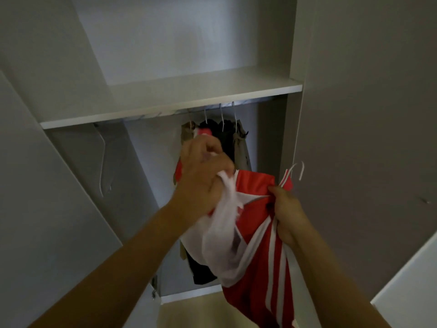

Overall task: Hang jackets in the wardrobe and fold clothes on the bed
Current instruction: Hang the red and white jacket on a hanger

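Left hand (204, 172) clenched on the white lining; right hand (287, 213) gripping the red jacket (257, 252) at its shoulder, with the hanger (296, 170) hook poking up beside it. Held in front of the open wardrobe (172, 98), below the rail (212, 107) of hung clothes (233, 143). Best to seat both shoulders squarely before lifting the hook to the rail.

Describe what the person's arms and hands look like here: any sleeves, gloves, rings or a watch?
Both forearms are bare right down to the lower edge of the picture; no sleeve or cuff shows. The left hand and the right hand wear no gloves. No watch, wristband or bracelet shows on either wrist, and no ring can be seen on the fingers that show, though the picture is somewhat blurred there.
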A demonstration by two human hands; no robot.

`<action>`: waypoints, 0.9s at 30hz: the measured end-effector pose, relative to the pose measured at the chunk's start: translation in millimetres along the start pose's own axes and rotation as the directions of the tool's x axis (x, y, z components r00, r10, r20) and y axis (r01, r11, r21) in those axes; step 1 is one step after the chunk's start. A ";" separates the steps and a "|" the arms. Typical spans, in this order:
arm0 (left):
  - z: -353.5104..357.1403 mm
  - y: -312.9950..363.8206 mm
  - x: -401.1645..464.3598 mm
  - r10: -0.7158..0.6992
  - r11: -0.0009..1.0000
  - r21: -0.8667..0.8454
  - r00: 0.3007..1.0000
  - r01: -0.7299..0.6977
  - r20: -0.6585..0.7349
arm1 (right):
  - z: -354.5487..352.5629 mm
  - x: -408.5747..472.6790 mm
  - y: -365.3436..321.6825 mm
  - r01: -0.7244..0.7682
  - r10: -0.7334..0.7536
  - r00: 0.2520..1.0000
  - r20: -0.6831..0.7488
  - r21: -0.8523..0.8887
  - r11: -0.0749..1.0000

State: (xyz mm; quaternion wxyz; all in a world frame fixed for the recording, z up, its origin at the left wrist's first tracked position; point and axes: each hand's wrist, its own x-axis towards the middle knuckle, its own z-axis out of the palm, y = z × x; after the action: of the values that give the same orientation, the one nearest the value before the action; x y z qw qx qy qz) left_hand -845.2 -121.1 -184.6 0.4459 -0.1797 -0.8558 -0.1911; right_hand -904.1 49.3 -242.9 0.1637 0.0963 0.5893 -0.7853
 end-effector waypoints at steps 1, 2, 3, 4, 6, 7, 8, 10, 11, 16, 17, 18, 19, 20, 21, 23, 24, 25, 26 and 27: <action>8.0 12.8 -7.5 -0.103 0.993 -0.066 0.995 0.101 -0.019 | 2.9 -2.4 0.8 -0.006 0.004 0.999 0.034 0.032 0.999; 17.7 22.6 -16.4 -0.196 0.977 -0.083 0.981 0.195 -0.009 | 4.1 -4.0 1.5 0.002 -0.006 0.997 0.079 0.054 0.999; 27.4 29.6 -24.2 -0.293 0.954 -0.056 0.956 0.293 0.012 | 3.7 -3.9 2.9 0.022 -0.031 0.990 0.137 0.066 0.998; 36.3 32.2 -30.0 -0.414 0.910 -0.017 0.910 0.414 0.035 | 3.4 -3.8 4.2 0.041 -0.055 0.979 0.195 0.075 0.996; 46.2 27.6 -34.2 -0.688 0.706 -0.075 0.707 0.704 0.166 | 1.2 -4.5 4.8 0.082 -0.101 0.966 0.238 0.090 0.993; 47.4 23.3 -33.3 -0.763 0.553 -0.164 0.576 0.817 0.293 | 0.5 -4.5 3.9 0.090 -0.112 0.964 0.241 0.100 0.991; 47.3 17.7 -33.8 -0.766 0.426 -0.221 0.480 0.877 0.428 | -0.1 -5.4 2.7 0.083 -0.109 0.964 0.241 0.116 0.990; 44.6 2.7 -36.9 -0.689 0.324 -0.251 0.409 0.912 0.598 | -1.3 -6.7 0.5 0.052 -0.082 0.970 0.228 0.135 0.989; 44.0 -6.0 -39.1 -0.635 0.276 -0.295 0.404 0.915 0.658 | -2.2 -7.6 -0.4 0.047 -0.077 0.972 0.222 0.138 0.989; 42.5 -22.1 -32.3 -0.353 -0.060 -0.461 0.414 0.885 0.839 | -0.1 -12.7 1.0 0.017 -0.050 0.967 0.248 0.132 0.991; 44.9 -22.7 -30.7 -0.365 -0.065 -0.443 0.392 0.894 0.845 | 0.7 -13.5 1.2 0.018 -0.050 0.968 0.247 0.127 0.992; 47.8 -22.3 -29.0 -0.368 -0.054 -0.426 0.379 0.903 0.849 | 1.3 -14.3 0.9 0.020 -0.051 0.968 0.246 0.126 0.992; 51.0 -21.3 -27.0 -0.369 -0.024 -0.410 0.373 0.912 0.851 | 1.2 -14.8 -0.1 0.024 -0.056 0.966 0.251 0.128 0.991; 53.6 -18.6 -23.7 -0.369 0.016 -0.391 0.369 0.920 0.853 | 0.8 -15.8 -1.3 0.027 -0.061 0.963 0.261 0.131 0.991; 55.1 -15.5 -20.0 -0.376 0.050 -0.369 0.359 0.928 0.854 | 0.6 -16.3 -2.5 0.027 -0.064 0.961 0.270 0.138 0.990; 56.3 -8.3 -11.6 -0.410 0.063 -0.337 0.332 0.939 0.849 | -1.0 -17.1 -4.3 0.022 -0.064 0.960 0.274 0.154 0.988; 57.5 -6.6 -8.4 -0.431 0.067 -0.341 0.336 0.938 0.837 | -2.2 -17.5 -4.8 0.021 -0.065 0.960 0.272 0.161 0.987; 59.1 -6.7 -6.2 -0.451 0.071 -0.353 0.346 0.933 0.823 | -3.4 -18.1 -5.0 0.022 -0.066 0.960 0.271 0.163 0.986; 60.2 -7.1 -5.0 -0.465 0.070 -0.363 0.353 0.929 0.812 | -4.4 -19.1 -5.1 0.022 -0.066 0.959 0.274 0.161 0.987; 61.4 -8.5 -4.7 -0.465 0.063 -0.373 0.358 0.926 0.810 | -5.4 -20.4 -5.0 0.022 -0.066 0.958 0.277 0.159 0.987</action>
State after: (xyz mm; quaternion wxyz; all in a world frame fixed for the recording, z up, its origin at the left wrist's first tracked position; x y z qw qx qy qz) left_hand -889.4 -99.2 -222.4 -0.0893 0.0593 -0.7013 -0.7048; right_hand -887.3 58.7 -232.9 0.2205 -0.0173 0.4995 -0.8376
